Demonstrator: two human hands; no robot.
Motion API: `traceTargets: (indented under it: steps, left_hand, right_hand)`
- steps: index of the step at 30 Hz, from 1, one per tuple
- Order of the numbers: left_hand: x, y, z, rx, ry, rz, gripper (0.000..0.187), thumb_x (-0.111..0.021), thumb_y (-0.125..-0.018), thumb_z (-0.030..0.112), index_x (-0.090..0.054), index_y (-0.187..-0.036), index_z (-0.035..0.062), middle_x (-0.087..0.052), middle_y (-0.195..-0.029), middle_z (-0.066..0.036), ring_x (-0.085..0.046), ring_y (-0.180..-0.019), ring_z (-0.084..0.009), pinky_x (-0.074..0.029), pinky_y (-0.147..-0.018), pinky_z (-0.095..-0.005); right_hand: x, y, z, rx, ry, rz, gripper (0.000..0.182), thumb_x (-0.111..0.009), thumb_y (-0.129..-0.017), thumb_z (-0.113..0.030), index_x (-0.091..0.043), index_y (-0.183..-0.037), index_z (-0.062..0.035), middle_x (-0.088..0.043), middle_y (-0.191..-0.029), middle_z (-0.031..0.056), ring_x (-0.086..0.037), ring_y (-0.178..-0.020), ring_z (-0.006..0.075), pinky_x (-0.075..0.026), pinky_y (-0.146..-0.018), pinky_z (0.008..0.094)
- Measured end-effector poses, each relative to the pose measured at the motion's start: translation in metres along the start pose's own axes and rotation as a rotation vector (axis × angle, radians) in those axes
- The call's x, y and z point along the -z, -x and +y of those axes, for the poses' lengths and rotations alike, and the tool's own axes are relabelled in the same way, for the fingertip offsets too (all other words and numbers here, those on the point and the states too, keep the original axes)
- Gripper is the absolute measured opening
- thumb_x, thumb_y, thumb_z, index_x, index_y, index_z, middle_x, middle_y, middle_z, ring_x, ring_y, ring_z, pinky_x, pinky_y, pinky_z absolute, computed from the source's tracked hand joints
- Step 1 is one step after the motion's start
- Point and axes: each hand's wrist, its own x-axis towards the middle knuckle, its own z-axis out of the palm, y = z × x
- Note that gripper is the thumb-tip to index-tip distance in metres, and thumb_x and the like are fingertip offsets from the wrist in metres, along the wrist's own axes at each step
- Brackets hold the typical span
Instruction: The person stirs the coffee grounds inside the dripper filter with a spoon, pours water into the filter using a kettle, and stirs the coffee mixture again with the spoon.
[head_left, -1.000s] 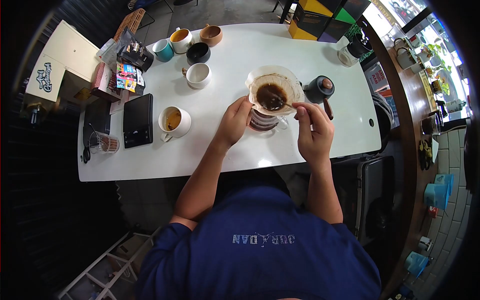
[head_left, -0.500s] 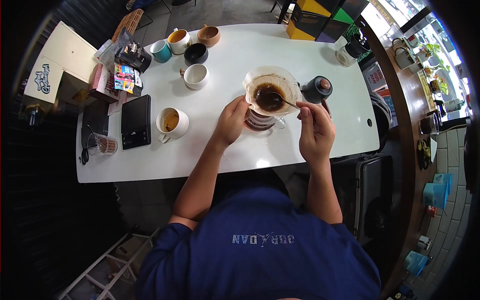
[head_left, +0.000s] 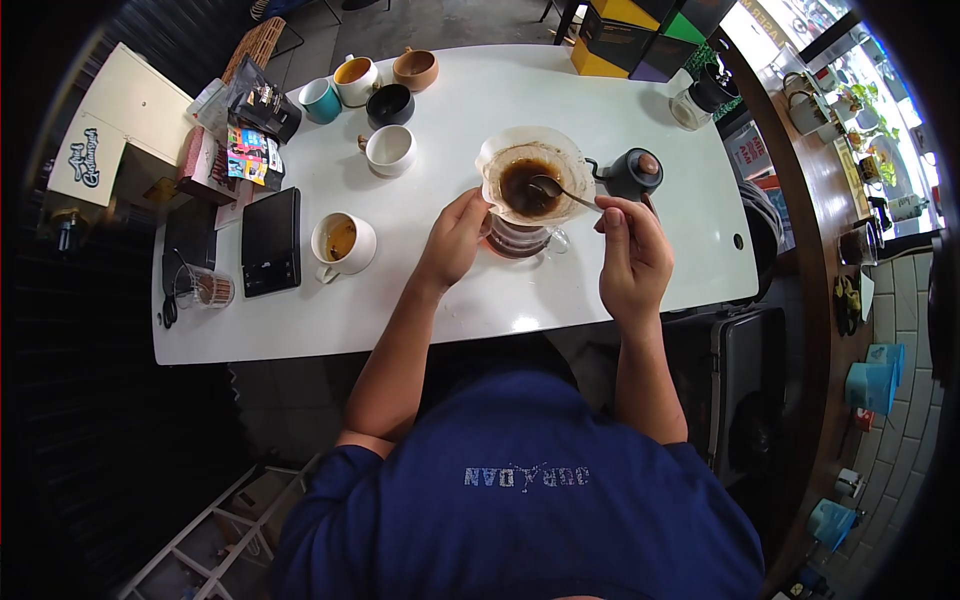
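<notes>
Dark wet coffee sits in a paper filter [head_left: 500,150] set in a coffee dripper, above a glass server [head_left: 517,240] with reddish-brown liquid. My left hand [head_left: 455,240] is closed on the near left side of the dripper, its thumb and fingertips at the rim. In my right hand [head_left: 635,255] is a metal spoon [head_left: 570,194], pinched by the handle between thumb and fingers. The spoon's bowl is over the coffee inside the filter, its hollow showing. Right of the dripper stands a dark hand grinder [head_left: 632,174] with a crank.
Several cups, including a white mug [head_left: 344,243] with amber liquid, stand left on the white table [head_left: 420,325]. A black scale [head_left: 271,243] and a glass [head_left: 212,290] lie further left. At the back right are boxes [head_left: 625,45] and another grinder [head_left: 703,98].
The dripper has shifted slightly left with my left hand. The spoon's bowl, dark and low in the coffee before, now shows more clearly. My right hand has barely moved.
</notes>
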Motion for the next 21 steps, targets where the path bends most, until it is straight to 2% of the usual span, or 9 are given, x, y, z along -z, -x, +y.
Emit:
traceTargets:
  steps: [6, 11, 21]
  left_hand:
    - [0.0058, 0.0015, -0.002, -0.048, -0.004, -0.013, 0.031, -0.032, -0.097, 0.026, -0.055, -0.1, 0.0043, -0.038, -0.069, 0.006, -0.029, -0.062, -0.0037, -0.027, -0.058, -0.0194]
    - [-0.0008, -0.0009, 0.0004, 0.036, 0.02, 0.01, 0.031, -0.032, -0.097, 0.027, -0.055, -0.1, 0.0057, -0.039, -0.07, 0.006, -0.029, -0.062, -0.0036, -0.027, -0.057, -0.0196]
    - [0.004, -0.001, 0.0025, 0.035, -0.017, 0.016, 0.03, -0.032, -0.097, 0.026, -0.055, -0.1, 0.0057, -0.039, -0.068, 0.006, -0.029, -0.061, -0.0037, -0.027, -0.057, -0.0197]
  right_hand:
    - [0.0029, -0.0003, -0.0007, 0.019, -0.01, -0.009, 0.012, -0.053, -0.088, 0.0, -0.062, -0.094, 0.0039, -0.06, -0.077, 0.009, -0.059, -0.067, 0.0129, -0.047, -0.058, 0.0221]
    - [0.0023, -0.0005, -0.0043, 0.046, 0.016, -0.036, 0.012, -0.054, -0.087, 0.0, -0.062, -0.096, 0.0038, -0.06, -0.078, 0.0095, -0.06, -0.068, 0.0132, -0.048, -0.059, 0.0223]
    - [0.0043, 0.0022, -0.0057, 0.045, 0.004, -0.015, 0.013, -0.054, -0.087, 0.001, -0.062, -0.096, 0.0039, -0.061, -0.078, 0.0095, -0.06, -0.068, 0.013, -0.048, -0.058, 0.0221]
